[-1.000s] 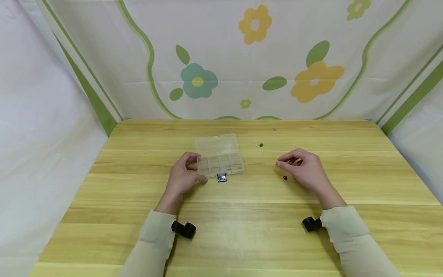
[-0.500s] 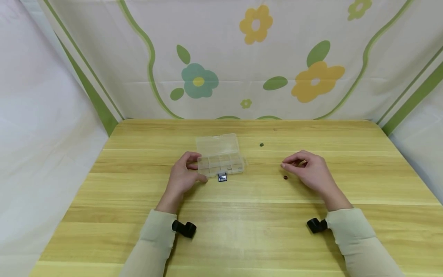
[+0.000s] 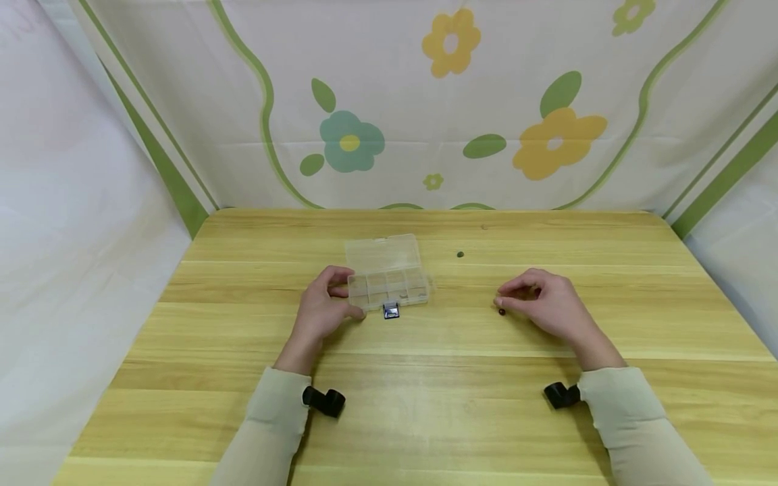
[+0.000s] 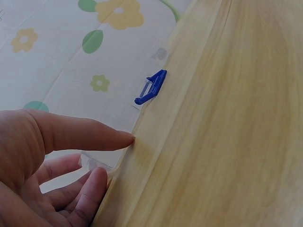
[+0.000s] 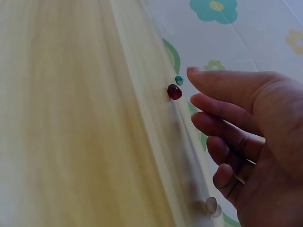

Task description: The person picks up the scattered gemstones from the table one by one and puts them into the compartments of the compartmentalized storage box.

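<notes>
The left hand (image 3: 322,304) grips the left end of a clear divided box (image 3: 378,282), thumb at the near corner. The box lies on the table (image 3: 425,405), its lid (image 3: 383,253) folded back and a blue clasp (image 3: 392,311) at the near edge. The right hand (image 3: 543,304) holds nothing, thumb and forefinger narrowly apart just beside a dark red stone (image 5: 174,91). A green stone (image 3: 460,254) lies farther back, between box and right hand.

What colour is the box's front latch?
The latch is blue, clearest in the left wrist view.
</notes>
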{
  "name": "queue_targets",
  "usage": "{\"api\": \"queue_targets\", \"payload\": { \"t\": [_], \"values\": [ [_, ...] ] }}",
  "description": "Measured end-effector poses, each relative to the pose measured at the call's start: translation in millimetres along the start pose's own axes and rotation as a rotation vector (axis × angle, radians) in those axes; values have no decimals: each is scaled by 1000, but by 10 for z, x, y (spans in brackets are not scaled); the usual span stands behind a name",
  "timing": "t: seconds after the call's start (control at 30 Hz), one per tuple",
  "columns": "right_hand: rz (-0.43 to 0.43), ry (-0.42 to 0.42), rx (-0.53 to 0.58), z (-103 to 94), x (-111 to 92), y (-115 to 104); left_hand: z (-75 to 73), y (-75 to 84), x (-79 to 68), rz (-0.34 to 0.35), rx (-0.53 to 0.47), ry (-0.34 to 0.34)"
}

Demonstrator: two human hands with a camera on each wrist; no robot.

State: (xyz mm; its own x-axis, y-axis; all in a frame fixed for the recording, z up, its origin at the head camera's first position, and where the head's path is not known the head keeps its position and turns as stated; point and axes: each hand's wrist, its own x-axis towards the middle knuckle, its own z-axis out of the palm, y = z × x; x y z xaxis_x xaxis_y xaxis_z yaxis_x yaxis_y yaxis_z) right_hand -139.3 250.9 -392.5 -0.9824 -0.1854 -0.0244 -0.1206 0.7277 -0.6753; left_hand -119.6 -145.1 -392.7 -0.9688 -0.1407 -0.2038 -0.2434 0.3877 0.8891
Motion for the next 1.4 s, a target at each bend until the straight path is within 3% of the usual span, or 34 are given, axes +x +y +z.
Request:
{"api": "queue_targets", "payload": {
  "t": [0.43, 1.07, 1.4],
  "values": [
    [-42, -70, -42, -43, -18, 36, -3, -3, 3, -1, 4, -1],
    [-51, -18, -68, -13, 0, 52, -7, 9, -3, -2, -10, -1],
    [-64, -32, -80, -25, -12, 71, -6, -1, -9, 0, 2, 0]
  ]
}}
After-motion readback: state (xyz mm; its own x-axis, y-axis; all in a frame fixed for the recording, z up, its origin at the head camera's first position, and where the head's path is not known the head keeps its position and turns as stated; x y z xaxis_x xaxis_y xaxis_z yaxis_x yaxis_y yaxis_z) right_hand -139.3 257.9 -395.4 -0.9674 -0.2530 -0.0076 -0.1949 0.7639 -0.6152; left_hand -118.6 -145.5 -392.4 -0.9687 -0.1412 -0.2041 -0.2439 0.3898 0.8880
